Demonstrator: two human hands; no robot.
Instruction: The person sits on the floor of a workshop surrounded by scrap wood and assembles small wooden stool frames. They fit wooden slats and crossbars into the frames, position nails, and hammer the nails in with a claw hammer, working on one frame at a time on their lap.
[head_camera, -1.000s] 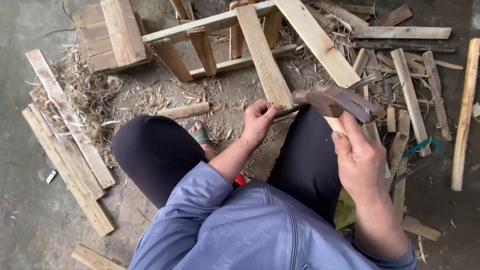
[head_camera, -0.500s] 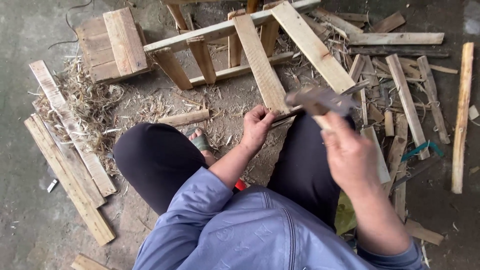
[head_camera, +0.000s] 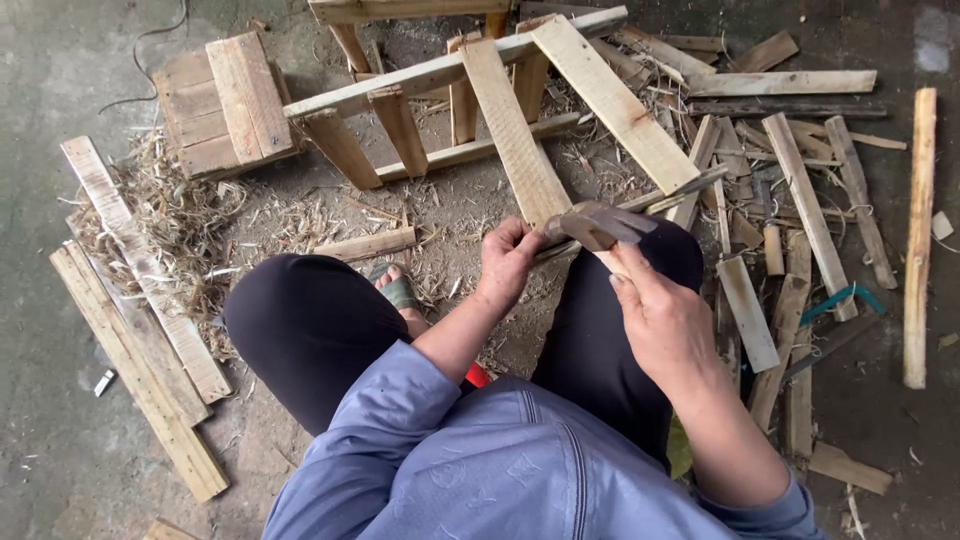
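Your right hand grips the head-heavy hammer low on its handle; your left hand pinches the stiff, splintery slat at its near end.

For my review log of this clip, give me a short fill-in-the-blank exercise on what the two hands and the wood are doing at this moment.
1. The right hand grips the handle of a ____, whose metal head sits just above the knee.
2. The left hand rests at the near end of a wooden ____ of the slatted frame.
3. A small block-like wooden stool stands on the ____ side of the picture.

Missing words: hammer; slat; left
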